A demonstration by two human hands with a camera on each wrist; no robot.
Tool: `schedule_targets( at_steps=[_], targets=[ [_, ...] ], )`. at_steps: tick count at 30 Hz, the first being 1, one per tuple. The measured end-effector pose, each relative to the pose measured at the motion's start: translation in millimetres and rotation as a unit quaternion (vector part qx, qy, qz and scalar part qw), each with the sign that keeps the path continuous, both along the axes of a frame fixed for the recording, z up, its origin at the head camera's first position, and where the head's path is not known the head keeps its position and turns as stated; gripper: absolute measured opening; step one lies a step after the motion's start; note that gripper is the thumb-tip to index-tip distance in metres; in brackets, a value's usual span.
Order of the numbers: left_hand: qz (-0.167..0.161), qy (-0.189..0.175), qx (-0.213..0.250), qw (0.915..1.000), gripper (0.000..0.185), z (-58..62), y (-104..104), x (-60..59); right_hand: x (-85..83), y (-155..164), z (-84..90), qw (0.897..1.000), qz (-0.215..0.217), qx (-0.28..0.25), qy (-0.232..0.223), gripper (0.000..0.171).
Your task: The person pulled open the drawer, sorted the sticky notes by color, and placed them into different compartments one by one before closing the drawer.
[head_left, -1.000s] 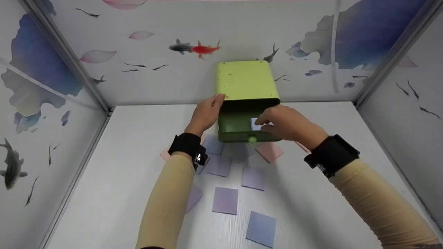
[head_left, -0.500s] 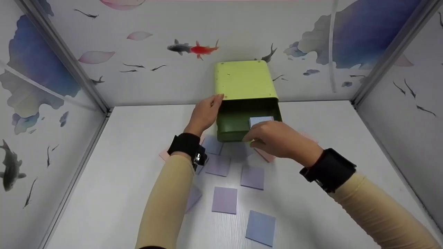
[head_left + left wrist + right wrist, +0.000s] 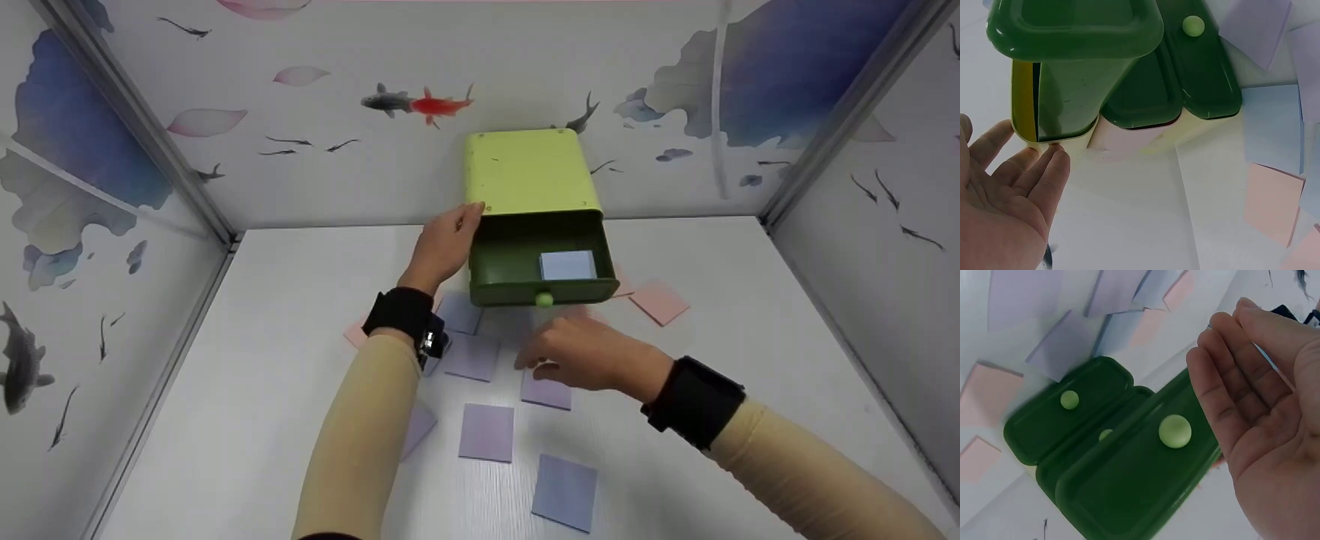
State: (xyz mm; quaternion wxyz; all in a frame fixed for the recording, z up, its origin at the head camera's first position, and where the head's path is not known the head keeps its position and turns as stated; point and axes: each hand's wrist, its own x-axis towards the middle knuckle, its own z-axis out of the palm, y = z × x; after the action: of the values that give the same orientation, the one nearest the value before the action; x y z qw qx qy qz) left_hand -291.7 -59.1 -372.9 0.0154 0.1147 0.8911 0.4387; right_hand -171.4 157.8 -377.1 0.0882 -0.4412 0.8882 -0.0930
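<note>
A lime-green tabletop drawer unit (image 3: 532,172) stands against the back wall. Its top dark-green drawer (image 3: 504,264) is pulled out; two lower drawers (image 3: 1069,439) show closed in the right wrist view. Inside the open drawer, at its right, lies a light-blue pad of notes (image 3: 568,265). My left hand (image 3: 444,247) rests against the unit's left front edge, its fingertips (image 3: 1060,160) touching the rim with fingers nearly straight. Below the drawer's round knob (image 3: 544,300), my right hand (image 3: 592,352) hovers over the table, empty, its fingers loosely bent (image 3: 1213,382).
Several purple pads (image 3: 486,433), blue pads (image 3: 565,493) and pink pads (image 3: 658,301) lie scattered on the white table (image 3: 285,337). A patterned back wall (image 3: 300,180) and side panels (image 3: 885,285) enclose it.
My right hand has left the blue pad in the drawer, passed over the drawer front and come down toward the table. The pad stays in the drawer. My left hand stays put.
</note>
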Motion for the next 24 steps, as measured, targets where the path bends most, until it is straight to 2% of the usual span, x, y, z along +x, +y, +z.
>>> schedule_targets(
  at_steps=[5,15,19,24],
  targets=[
    [0.001,-0.001,0.005,1.0000,0.053,-0.2,-1,1.3,7.1,-3,-23.0,0.998,0.009,0.026,-0.059,0.024],
    [0.007,0.028,0.014,0.9995,0.042,-1.2,3,0.3,26.3,-1,-82.4,0.988,0.039,0.112,-0.097,0.028],
    [0.012,0.034,0.012,0.9993,0.040,-1.6,3,0.3,29.0,1,-96.3,0.987,0.041,0.115,-0.100,0.028],
    [0.007,0.039,0.010,0.9992,0.042,-2.5,4,-0.2,32.4,3,-108.0,0.989,0.080,0.089,-0.084,0.030]
  ],
)
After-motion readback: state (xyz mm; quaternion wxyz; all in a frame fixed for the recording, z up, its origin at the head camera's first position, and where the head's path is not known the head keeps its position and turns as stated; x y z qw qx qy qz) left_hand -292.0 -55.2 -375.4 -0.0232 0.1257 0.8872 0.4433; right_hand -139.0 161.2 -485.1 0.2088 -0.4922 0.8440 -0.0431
